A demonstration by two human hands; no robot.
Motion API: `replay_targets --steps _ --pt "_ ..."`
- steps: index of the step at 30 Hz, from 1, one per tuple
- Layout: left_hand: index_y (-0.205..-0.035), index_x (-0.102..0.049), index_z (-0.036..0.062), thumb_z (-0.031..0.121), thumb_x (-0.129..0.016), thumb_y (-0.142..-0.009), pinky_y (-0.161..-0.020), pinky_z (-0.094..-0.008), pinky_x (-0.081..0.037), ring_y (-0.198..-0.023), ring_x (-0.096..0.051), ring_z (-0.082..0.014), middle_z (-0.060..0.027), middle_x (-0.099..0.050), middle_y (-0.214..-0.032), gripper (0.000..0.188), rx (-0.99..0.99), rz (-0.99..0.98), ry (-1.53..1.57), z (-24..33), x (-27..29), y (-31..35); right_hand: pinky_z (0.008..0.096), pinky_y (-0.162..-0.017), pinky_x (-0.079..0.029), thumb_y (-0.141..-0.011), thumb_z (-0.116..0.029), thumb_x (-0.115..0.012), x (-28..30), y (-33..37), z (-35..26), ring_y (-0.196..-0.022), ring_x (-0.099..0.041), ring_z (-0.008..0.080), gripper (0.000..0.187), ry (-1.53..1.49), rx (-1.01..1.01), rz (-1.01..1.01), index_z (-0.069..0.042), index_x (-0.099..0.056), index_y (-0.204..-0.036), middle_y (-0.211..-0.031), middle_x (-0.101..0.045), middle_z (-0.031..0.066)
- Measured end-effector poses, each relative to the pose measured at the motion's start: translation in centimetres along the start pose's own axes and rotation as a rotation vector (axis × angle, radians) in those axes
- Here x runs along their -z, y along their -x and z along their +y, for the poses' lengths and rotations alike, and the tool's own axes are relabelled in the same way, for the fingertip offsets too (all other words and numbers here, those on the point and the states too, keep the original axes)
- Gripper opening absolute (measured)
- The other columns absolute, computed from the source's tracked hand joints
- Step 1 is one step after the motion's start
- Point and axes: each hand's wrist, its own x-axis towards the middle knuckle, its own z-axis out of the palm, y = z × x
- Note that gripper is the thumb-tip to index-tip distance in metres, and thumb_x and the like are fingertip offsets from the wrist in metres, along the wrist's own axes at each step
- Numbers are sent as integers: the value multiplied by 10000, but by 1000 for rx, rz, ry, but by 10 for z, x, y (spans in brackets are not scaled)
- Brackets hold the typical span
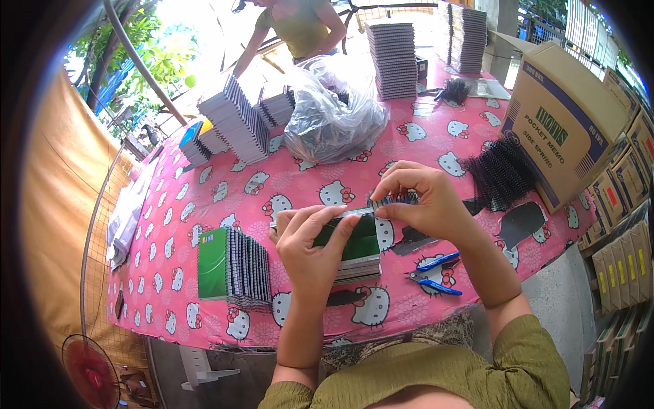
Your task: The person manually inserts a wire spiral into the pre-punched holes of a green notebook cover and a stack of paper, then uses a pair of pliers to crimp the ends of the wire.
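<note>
My left hand [306,238] pinches a small memo pad [362,211] by its edge, thumb in front and fingers over the far side. A dark spiral coil [403,198] is between the thumb and fingers of my right hand [426,201], at the pad's right end. Below the hands lies a stack of green-covered pads [361,259], partly hidden by my left hand. Blue-handled cutters [436,274] rest with jaws apart to the right. Left of my left hand stands a stack of spiral-bound green notebooks [235,266].
A heap of black coils [501,174] lies beside a cardboard box [562,123]. A clear plastic bag [334,123] and tall notebook stacks [235,123] [393,61] stand farther back. Across the pink tablecloth [170,232], another person [296,27] reaches toward the stacks.
</note>
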Motion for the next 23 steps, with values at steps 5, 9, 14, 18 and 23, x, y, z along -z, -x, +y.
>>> replay_targets --steps 5,9,14,18,23 --pt "-856 -749 114 231 -822 -691 -774 -285 -363 -822 -503 -140 25 -678 -821 215 -4 27 38 -1 -2 1 276 -696 -451 -678 24 -751 4 -7 0 -800 -566 111 190 11 41 -91 -24 -686 -851 -853 -626 36" --pt "-853 -744 85 184 -823 -687 -738 -287 -416 -807 -529 -152 -9 -681 -823 208 -34 35 -4 0 -1 1 288 -690 -460 -696 20 -730 12 -10 -2 -795 -578 133 207 -83 -89 -237 -17 -673 -892 -846 -616 45" --pt "-864 -741 73 151 -822 -682 -727 -291 -447 -808 -545 -161 -27 -685 -835 214 -40 35 -7 0 -2 1 309 -676 -472 -765 -24 -697 -1 -1 -14 -743 -586 179 235 97 -48 -122 -12 -628 -989 -817 -611 76" --pt "-878 -740 79 128 -819 -674 -730 -295 -454 -819 -553 -163 -28 -687 -846 224 -37 23 -16 2 1 3 351 -662 -475 -784 -56 -695 -2 3 -3 -762 -604 239 222 267 144 -107 -12 -571 -963 -856 -585 112" --pt "-879 -741 85 110 -815 -668 -733 -298 -458 -826 -558 -167 -29 -688 -852 224 -43 14 -17 2 3 3 364 -679 -485 -781 -46 -687 -3 0 -16 -803 -627 257 230 420 254 -91 -24 -588 -988 -870 -595 119"
